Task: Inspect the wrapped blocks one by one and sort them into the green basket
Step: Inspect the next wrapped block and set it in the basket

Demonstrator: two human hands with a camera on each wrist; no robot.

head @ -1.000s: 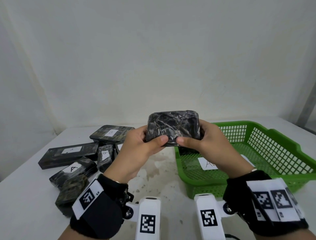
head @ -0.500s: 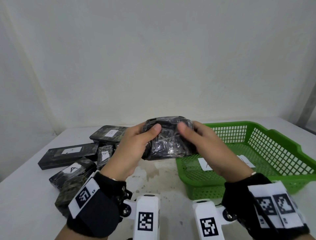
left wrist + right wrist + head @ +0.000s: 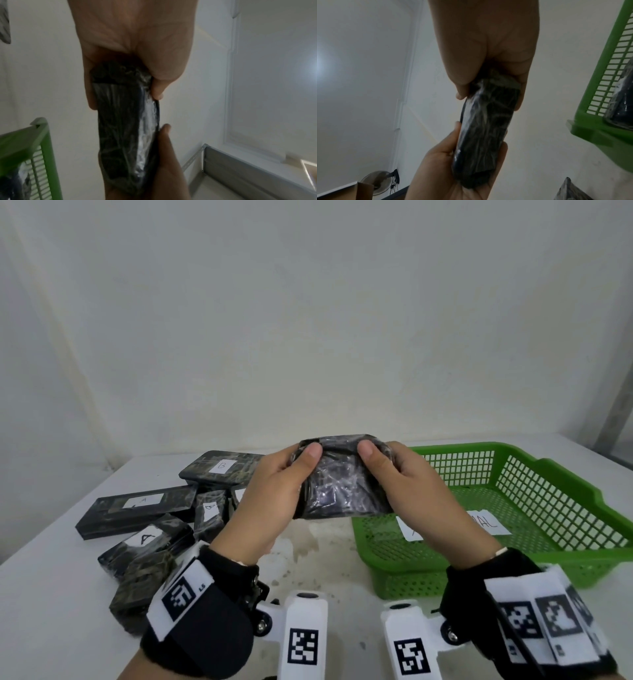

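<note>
A dark block in shiny plastic wrap (image 3: 342, 484) (image 3: 126, 128) (image 3: 484, 129) is held above the table, just left of the green basket (image 3: 561, 501). My left hand (image 3: 277, 491) grips its left end, thumb on the near face. My right hand (image 3: 400, 481) grips its right end the same way. The block's broad wrapped face tilts toward me and shows no label. Several other wrapped blocks (image 3: 144, 508) lie in a pile at the left, some with white labels reading A or B.
The basket holds two white paper labels (image 3: 486, 522) on its floor, and the right wrist view shows a wrapped block (image 3: 621, 102) inside it. The white table (image 3: 325, 563) lies between pile and basket. A pale wall stands close behind.
Both hands have turned the block over: its top edge tipped away and its broad face now slopes toward me. The hands sank slightly and the thumbs shifted to the upper edge.
</note>
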